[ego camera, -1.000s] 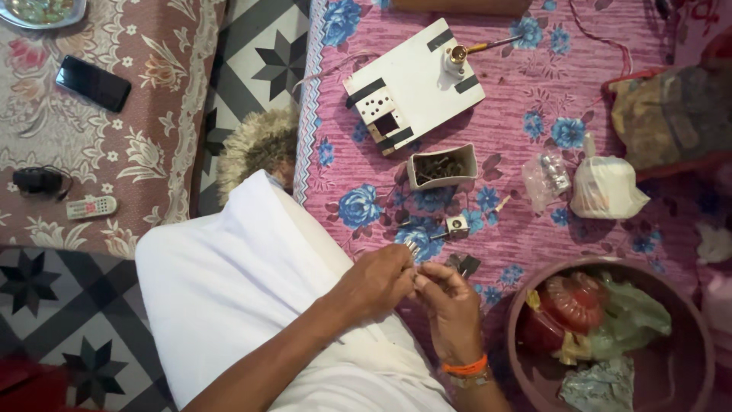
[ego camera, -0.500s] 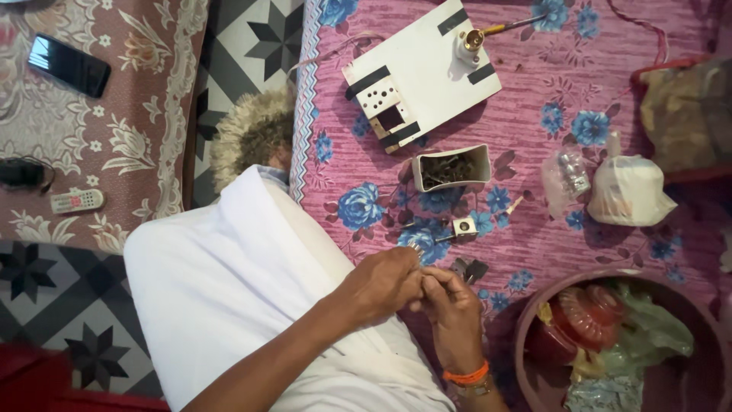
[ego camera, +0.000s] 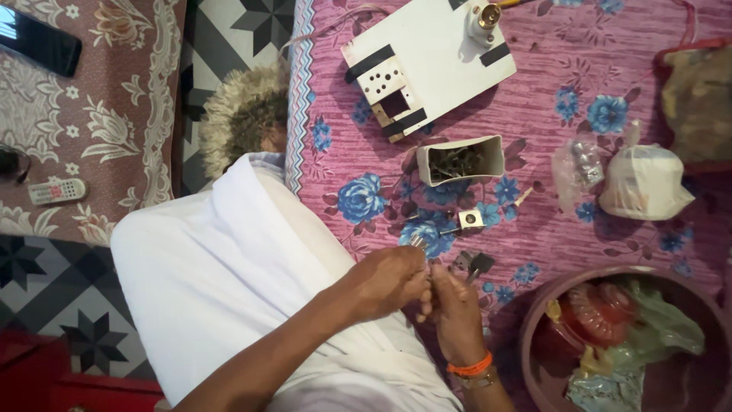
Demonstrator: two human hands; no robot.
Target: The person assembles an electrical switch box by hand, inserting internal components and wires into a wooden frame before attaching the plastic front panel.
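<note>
I see phone (ego camera: 40,47) and remote (ego camera: 57,191) far left on patterned floor cloth. White cloth (ego camera: 229,282) over lap. My left hand (ego camera: 389,282) curled closed, fingertips pinching small metal part (ego camera: 418,243) above pink floral mat (ego camera: 534,221). My right hand (ego camera: 456,309) touching left, fingers bent; whether it grips anything, cannot tell. Box of screws (ego camera: 460,160), white board (ego camera: 428,62) beyond. Bowl (ego camera: 534,336) far right.

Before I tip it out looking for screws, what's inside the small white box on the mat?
The small white box holds a loose heap of dark metal bits, likely screws; the kind is too small to tell. Whatever lies beneath the heap is covered.
</note>
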